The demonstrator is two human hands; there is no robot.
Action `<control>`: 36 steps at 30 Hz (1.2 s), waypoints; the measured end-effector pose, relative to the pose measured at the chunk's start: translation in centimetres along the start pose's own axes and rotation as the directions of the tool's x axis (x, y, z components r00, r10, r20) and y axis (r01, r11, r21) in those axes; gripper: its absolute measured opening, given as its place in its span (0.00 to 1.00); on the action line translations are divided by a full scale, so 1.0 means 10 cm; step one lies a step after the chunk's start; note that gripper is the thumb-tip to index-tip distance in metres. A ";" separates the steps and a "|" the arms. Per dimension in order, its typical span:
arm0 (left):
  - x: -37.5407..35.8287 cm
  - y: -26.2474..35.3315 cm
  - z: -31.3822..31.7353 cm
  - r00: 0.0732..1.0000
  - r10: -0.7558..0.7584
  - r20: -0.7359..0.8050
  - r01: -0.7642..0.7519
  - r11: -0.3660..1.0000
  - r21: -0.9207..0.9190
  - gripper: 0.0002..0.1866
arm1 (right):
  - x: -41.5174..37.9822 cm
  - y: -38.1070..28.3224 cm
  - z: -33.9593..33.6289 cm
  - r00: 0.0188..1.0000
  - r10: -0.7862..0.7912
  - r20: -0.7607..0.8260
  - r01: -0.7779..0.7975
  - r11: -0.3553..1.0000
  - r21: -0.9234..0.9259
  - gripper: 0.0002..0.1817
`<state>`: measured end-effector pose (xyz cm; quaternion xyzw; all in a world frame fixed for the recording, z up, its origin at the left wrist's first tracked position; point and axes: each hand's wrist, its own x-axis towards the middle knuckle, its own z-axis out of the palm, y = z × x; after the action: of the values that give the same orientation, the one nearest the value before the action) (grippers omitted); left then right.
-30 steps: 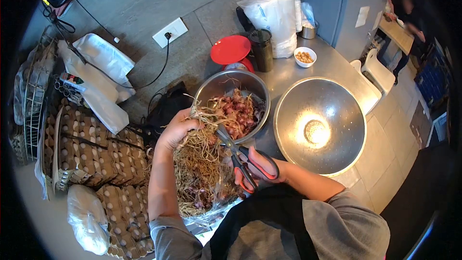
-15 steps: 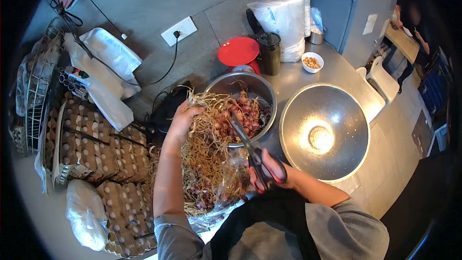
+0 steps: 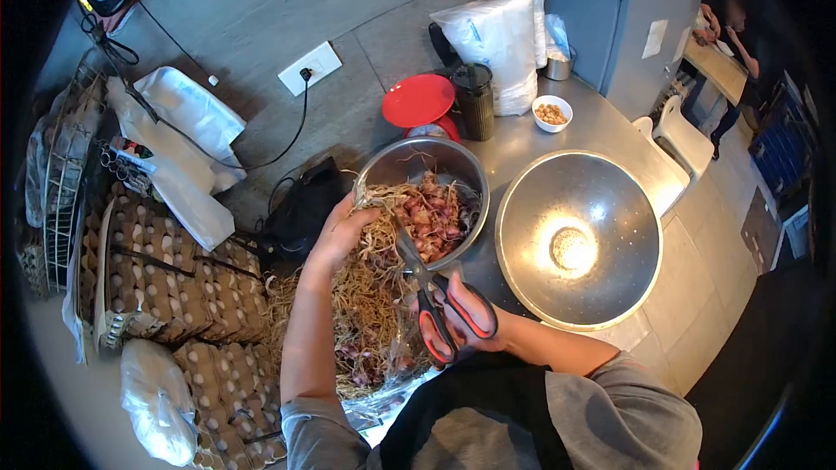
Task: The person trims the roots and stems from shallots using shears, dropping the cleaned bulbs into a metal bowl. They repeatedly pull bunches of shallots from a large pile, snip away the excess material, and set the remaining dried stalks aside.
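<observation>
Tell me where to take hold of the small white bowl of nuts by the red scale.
Grip the small white bowl at its rim, coming from above: it sits upright and open on the steel counter, sides free, canister left. Pinching the rim should keep it level.

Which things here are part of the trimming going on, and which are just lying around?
In use:
left hand gripping the bunch of shallots
right hand working the scissors
steel bowl of cut shallots
pile of dry stalks

Lying about:
large colander
red scale
small white bowl
egg trays
white sacks
</observation>
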<state>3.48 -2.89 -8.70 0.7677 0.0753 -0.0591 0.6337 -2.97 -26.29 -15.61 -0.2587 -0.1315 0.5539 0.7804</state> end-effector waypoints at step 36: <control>0.18 -0.28 -0.14 0.967 -0.252 -0.048 0.217 0.902 -0.372 0.24 | 0.14 0.03 0.00 0.971 -0.106 -0.213 0.126 0.988 0.086 0.39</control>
<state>4.71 -0.97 -11.46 0.6242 0.2067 -0.0836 0.7488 -2.72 -24.92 -15.86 -0.2682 -0.0364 0.4830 0.8327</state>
